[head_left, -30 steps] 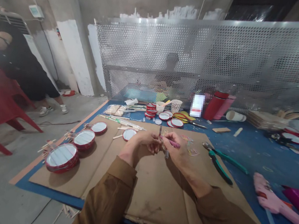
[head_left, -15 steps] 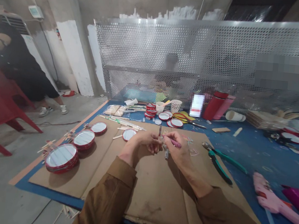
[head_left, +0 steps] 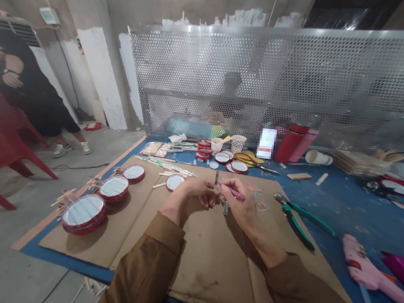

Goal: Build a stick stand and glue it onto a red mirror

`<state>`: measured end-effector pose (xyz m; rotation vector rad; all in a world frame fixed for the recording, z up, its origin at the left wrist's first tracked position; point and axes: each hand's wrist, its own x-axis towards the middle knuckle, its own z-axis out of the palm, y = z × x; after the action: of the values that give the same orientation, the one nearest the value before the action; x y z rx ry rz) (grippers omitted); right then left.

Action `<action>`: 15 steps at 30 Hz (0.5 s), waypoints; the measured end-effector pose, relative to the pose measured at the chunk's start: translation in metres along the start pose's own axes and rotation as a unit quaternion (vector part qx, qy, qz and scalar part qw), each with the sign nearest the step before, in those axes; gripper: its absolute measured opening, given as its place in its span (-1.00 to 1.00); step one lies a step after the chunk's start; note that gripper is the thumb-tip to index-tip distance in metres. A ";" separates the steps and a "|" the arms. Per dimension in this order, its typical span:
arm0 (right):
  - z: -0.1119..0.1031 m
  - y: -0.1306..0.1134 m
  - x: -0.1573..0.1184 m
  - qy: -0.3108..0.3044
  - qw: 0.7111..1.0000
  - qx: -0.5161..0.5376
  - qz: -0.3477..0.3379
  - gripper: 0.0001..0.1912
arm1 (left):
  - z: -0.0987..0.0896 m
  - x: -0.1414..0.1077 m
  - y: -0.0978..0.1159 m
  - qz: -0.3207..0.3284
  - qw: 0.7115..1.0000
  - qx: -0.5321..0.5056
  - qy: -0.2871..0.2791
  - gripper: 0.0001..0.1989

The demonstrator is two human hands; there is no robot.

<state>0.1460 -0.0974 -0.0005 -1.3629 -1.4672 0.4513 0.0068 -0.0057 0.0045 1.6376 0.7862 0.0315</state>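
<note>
In the middle of the head view, my left hand (head_left: pixel 200 190) is closed on a thin, dark upright strip (head_left: pixel 217 176). My right hand (head_left: pixel 239 203) pinches a purple-pink pen (head_left: pixel 235 193), its tip end close to the strip and the left fingertips. Under the right hand a small grey cylinder (head_left: pixel 225 208) shows; I cannot tell whether it is held. Beneath both hands lies a brown cardboard sheet (head_left: pixel 209 261). Just left of my left hand is a small red-rimmed white disc (head_left: pixel 175 182). Colourful rubber bands (head_left: pixel 261 206) lie beyond my right hand.
Red-rimmed drums (head_left: pixel 83 214) stand along the left. Green-handled pliers (head_left: pixel 297 222) and a pink glue gun (head_left: pixel 363 262) lie right. Paper cups (head_left: pixel 238 144), scissors (head_left: pixel 258 162), a phone (head_left: pixel 266 143) and a red bottle (head_left: pixel 290 143) are behind. A person (head_left: pixel 26 77) is beyond a red chair (head_left: pixel 2 151).
My hands hold nearly the same pose, with the pen still beside the strip. At the left, the other person's arms have shifted and a hand has lowered.
</note>
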 end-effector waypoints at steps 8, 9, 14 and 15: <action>0.000 -0.004 0.000 -0.008 1.000 0.008 0.002 -0.81 | -0.001 0.000 0.000 0.000 1.000 0.003 -0.010 -0.55; 0.000 -0.004 -0.001 -0.009 1.000 0.010 0.003 -0.81 | -0.001 0.001 0.000 0.001 1.000 0.004 -0.013 -0.55; 0.000 -0.002 -0.002 -0.020 1.000 0.003 -0.001 -0.82 | -0.002 0.003 -0.003 0.001 1.000 0.010 -0.012 -0.58; 0.000 -0.002 -0.002 -0.023 1.000 0.000 -0.004 -0.82 | -0.002 0.003 -0.003 0.003 1.000 0.009 -0.010 -0.58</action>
<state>0.1443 -0.0995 0.0004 -1.3541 -1.5091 0.4815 0.0065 -0.0024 0.0008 1.6540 0.7692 0.0130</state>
